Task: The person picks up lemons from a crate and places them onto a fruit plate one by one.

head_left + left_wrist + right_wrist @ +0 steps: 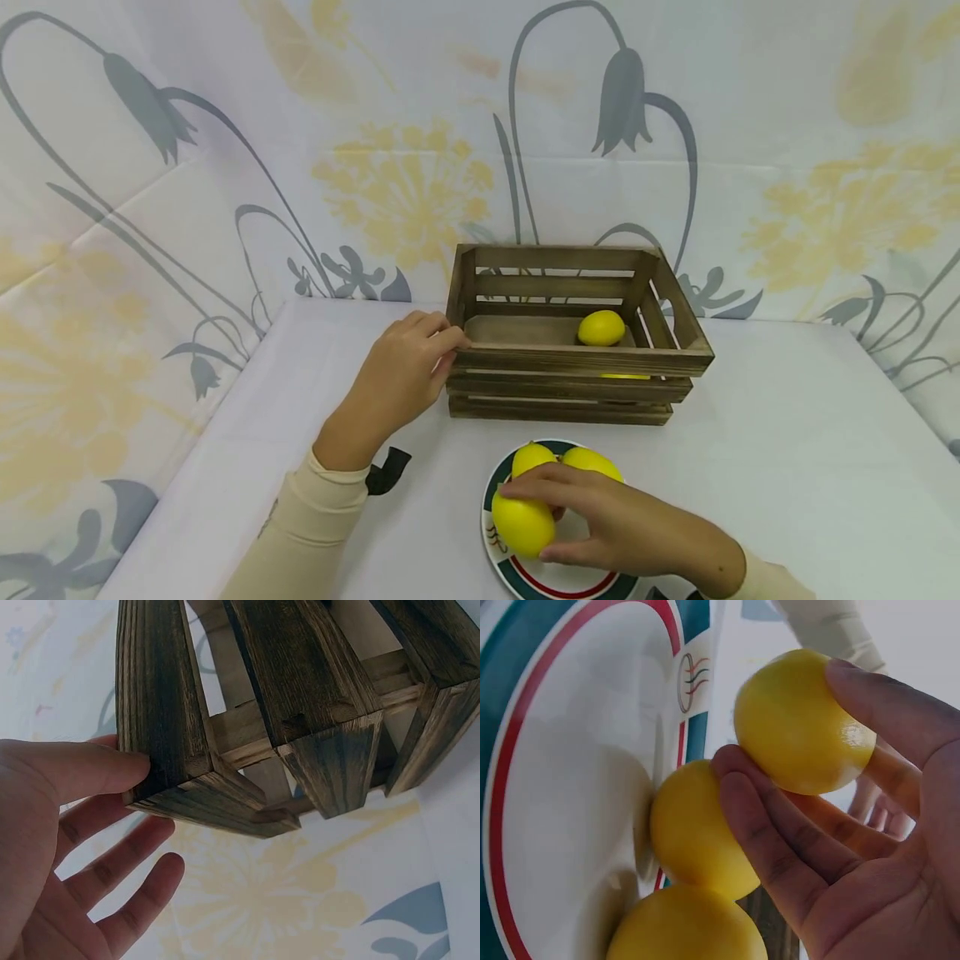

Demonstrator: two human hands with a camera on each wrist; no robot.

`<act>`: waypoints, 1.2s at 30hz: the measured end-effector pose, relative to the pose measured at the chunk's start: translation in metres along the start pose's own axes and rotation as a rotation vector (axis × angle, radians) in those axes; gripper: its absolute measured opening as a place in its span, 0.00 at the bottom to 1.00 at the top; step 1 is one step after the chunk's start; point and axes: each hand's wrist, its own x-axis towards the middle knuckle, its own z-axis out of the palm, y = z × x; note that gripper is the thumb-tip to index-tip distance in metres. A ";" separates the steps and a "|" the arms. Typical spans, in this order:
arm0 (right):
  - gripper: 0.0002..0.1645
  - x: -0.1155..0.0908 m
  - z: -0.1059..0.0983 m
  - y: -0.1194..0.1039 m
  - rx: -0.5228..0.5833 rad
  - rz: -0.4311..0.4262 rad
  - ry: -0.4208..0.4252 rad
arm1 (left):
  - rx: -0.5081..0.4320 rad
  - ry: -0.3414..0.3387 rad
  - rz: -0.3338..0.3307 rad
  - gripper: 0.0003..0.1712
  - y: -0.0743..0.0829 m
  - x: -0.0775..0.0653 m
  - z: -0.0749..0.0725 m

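Note:
My right hand (607, 517) holds a yellow lemon (523, 523) between thumb and fingers, over the left part of a plate (517, 575). In the right wrist view this lemon (802, 724) is off the plate's surface. Two more lemons, one (532, 456) beside the other (592, 461), lie at the plate's far side, partly behind the hand. With thumb and fingers, my left hand (401, 375) grips the front left top corner of a slatted wooden crate (562, 360); the left wrist view shows the thumb on its top slat (161, 697).
Inside the crate, one lemon (601, 328) sits at the right, and yellow shows through the front slats below it. White cloth (787, 467) covers the table. A flower-printed cloth (420, 108) hangs behind. A black strap (387, 471) sticks out at the left wrist.

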 end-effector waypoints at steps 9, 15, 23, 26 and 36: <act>0.36 -0.002 0.011 0.005 -0.037 -0.054 0.004 | -0.014 -0.009 -0.001 0.09 0.003 -0.002 0.002; 0.36 0.001 0.013 0.009 -0.138 -0.098 0.020 | -0.014 -0.005 -0.013 0.09 0.002 -0.002 0.000; 0.37 0.002 0.013 0.011 -0.183 -0.109 0.013 | -0.022 0.004 -0.008 0.08 0.001 0.001 0.001; 0.36 0.002 0.013 0.012 -0.190 -0.121 0.017 | -0.019 0.006 -0.013 0.09 0.001 0.001 0.001; 0.37 0.003 0.011 0.011 -0.149 -0.082 -0.013 | -0.024 0.008 -0.018 0.09 0.001 0.001 0.001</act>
